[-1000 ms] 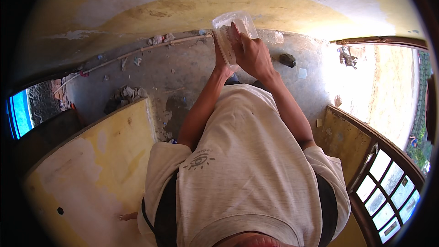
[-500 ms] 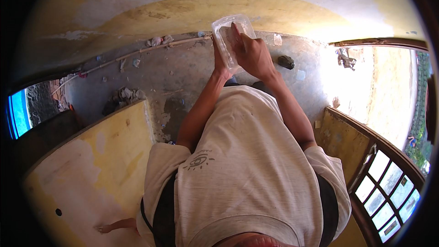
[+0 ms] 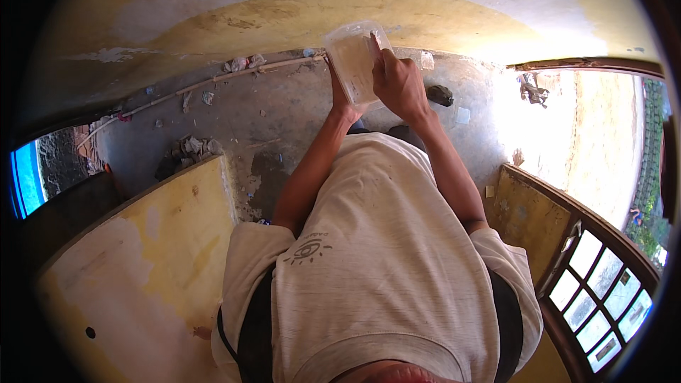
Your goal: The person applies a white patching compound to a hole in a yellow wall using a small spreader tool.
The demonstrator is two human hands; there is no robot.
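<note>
My left hand (image 3: 343,103) supports a clear rectangular plastic tub (image 3: 342,76) from its near left side, with most of its fingers hidden. Pale, smeared residue coats the inside of the tub. Over the tub's right edge, my right hand (image 3: 403,89) is closed around a thin, reddish-brown flat tool (image 3: 374,44), seen nearly edge-on. Its exact kind is not clear. The tool's far end lies against the inner right side of the tub.
Ahead stands a patchy yellow and white wall (image 3: 284,10), with a long pole (image 3: 220,78) along its foot. Rubbish (image 3: 190,152) and a dark lump (image 3: 440,95) lie on the concrete floor. A low wall (image 3: 156,234) is at left, a paned window (image 3: 603,298) at right.
My right hand has turned, and the tool has shifted from across the tub to its right side, uncovering the inside. Another person's arm at the lower left has mostly left view.
</note>
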